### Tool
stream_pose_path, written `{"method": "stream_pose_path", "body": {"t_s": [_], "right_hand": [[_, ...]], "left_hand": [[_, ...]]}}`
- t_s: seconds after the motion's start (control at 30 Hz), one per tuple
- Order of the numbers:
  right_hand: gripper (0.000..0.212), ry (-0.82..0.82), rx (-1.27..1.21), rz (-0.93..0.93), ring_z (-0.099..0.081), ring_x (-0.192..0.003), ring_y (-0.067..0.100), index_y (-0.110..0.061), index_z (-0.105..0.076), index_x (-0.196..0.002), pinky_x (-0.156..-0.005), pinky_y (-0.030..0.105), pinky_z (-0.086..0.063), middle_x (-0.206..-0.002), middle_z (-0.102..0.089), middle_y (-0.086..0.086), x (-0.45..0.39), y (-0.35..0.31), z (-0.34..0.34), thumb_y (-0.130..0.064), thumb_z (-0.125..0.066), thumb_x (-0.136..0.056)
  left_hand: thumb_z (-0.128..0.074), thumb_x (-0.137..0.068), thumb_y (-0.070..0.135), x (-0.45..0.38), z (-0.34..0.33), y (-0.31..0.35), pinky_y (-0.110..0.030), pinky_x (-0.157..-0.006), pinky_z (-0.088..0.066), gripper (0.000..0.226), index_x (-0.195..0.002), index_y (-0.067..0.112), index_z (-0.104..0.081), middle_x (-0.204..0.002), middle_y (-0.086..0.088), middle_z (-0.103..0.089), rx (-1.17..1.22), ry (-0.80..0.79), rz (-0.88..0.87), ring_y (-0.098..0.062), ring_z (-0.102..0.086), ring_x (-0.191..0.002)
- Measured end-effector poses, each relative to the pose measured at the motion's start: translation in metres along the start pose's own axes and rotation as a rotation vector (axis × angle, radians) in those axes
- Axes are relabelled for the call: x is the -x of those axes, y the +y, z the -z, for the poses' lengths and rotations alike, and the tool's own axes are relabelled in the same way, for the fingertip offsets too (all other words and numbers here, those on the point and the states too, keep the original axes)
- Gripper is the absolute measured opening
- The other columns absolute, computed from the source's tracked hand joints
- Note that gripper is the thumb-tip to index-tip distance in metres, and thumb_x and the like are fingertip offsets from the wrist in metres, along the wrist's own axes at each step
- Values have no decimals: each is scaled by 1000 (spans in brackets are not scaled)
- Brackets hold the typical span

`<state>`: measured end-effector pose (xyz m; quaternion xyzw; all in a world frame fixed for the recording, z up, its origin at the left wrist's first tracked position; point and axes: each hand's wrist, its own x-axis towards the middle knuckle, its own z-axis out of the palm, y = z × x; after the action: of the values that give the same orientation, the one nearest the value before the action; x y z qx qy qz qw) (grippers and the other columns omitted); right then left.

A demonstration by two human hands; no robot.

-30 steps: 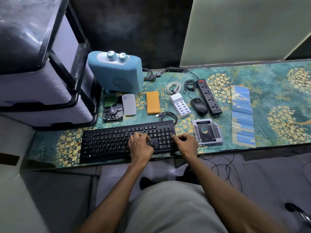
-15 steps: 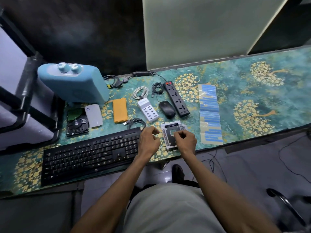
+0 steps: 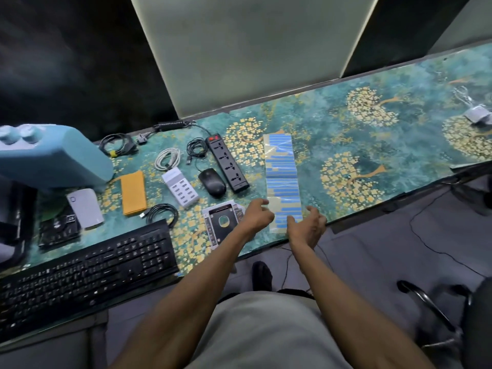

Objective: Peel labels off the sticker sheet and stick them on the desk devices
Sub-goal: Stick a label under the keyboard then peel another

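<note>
A long sticker sheet [image 3: 282, 171] with blue labels lies on the patterned desk. My left hand [image 3: 257, 214] hovers at the sheet's near left edge, fingers loosely curled and holding nothing. My right hand [image 3: 308, 226] is at the sheet's near end, fingers relaxed, one fingertip over the lowest labels. Left of the sheet lie a drive caddy [image 3: 223, 221], black mouse [image 3: 212, 182], power strip [image 3: 227, 163], white USB hub [image 3: 181, 187], orange power bank [image 3: 133, 192], grey drive [image 3: 85, 208], bare hard disk [image 3: 59, 230] and black keyboard [image 3: 87, 270].
A blue heater [image 3: 53, 155] stands at the back left, with coiled cables [image 3: 167, 159] behind the devices. A small grey object [image 3: 476, 113] sits far right. The desk's front edge [image 3: 372, 209] runs just below my hands; a chair arm [image 3: 426, 302] is lower right.
Both hands left the keyboard, passed over the drive caddy and now reach the near end of the sticker sheet. My view swung right with them.
</note>
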<state>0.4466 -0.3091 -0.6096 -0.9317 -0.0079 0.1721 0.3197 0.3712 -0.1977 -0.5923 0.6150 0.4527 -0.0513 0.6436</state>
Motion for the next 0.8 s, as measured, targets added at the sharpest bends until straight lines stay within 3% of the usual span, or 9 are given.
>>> {"method": "stream_pose_path", "body": {"t_s": [0.1,0.23,0.33,0.37,0.43,0.5,0.57,0.7,0.8], "right_hand": [[57,-67,-16,-26,-47,-124,40,-16,-51,-131,-99,46,-43,-140,-47,15,-13,0,10,-31,-79,-84],[57,-169,-6,-16,-54,-93,33,-15,-48,-127,-77,34,-40,-135,-41,13,-18,0,17,-35,-80,-84],[56,-191,82,6,-50,-82,31,-13,-45,-121,-72,34,-40,-130,-39,13,-18,-3,14,-38,-80,-84],[58,-189,111,16,-52,-84,32,-12,-45,-119,-71,36,-42,-129,-40,13,-17,-6,13,-39,-80,-83],[66,-190,171,31,-57,-99,37,-11,-44,-122,-78,41,-50,-128,-49,16,-13,-9,7,-42,-84,-79],[71,-213,225,59,-54,-117,39,-13,-46,-126,-93,46,-49,-128,-57,15,-7,-10,0,-43,-86,-75],[65,-275,230,78,-51,-123,37,-16,-50,-125,-98,45,-46,-127,-60,12,-4,-10,-5,-40,-85,-76],[49,-172,125,-21,-45,-123,39,-16,-55,-119,-91,42,-47,-133,-47,15,-2,-9,-2,-21,-81,-78],[51,-68,124,-126,-40,-122,41,-11,-51,-117,-83,44,-48,-134,-38,18,6,-6,2,-16,-83,-76]], "left_hand": [[-57,-87,-1,-12,-6,5,-37,-67,-42,59,-144,5,-43,-91,-12,-60,57,94,89,-25,-55,-75],[-59,-86,-3,-24,-6,2,-39,-64,-37,53,-137,-1,-45,-89,-16,-55,147,127,157,-27,-46,-75],[-59,-81,-5,-25,-9,-1,-43,-64,-26,19,-88,11,-50,-80,-12,-33,179,112,137,-26,-30,-77],[-59,-77,-2,-26,-10,-2,-44,-66,-25,28,-73,17,-39,-78,-12,-24,179,92,123,-26,-26,-78],[-58,-70,3,-25,-12,-6,-47,-65,-26,35,-71,20,-27,-83,-14,-18,159,57,109,-25,-24,-82],[-57,-66,3,-28,-14,-12,-47,-65,-27,33,-71,19,-28,-83,-12,-19,147,37,106,-24,-26,-82],[-57,-66,1,-25,-12,-9,-42,-63,-34,29,-71,17,-33,-80,-11,-27,162,43,107,-23,-29,-81],[-57,-78,-13,-19,-9,-3,-34,-62,-57,36,-60,13,-38,-73,-12,-41,323,108,182,-29,-51,-80],[-57,-81,-13,-19,-10,-7,-36,-63,-60,39,-61,14,-37,-75,-9,-40,334,134,198,-26,-47,-76]]}}
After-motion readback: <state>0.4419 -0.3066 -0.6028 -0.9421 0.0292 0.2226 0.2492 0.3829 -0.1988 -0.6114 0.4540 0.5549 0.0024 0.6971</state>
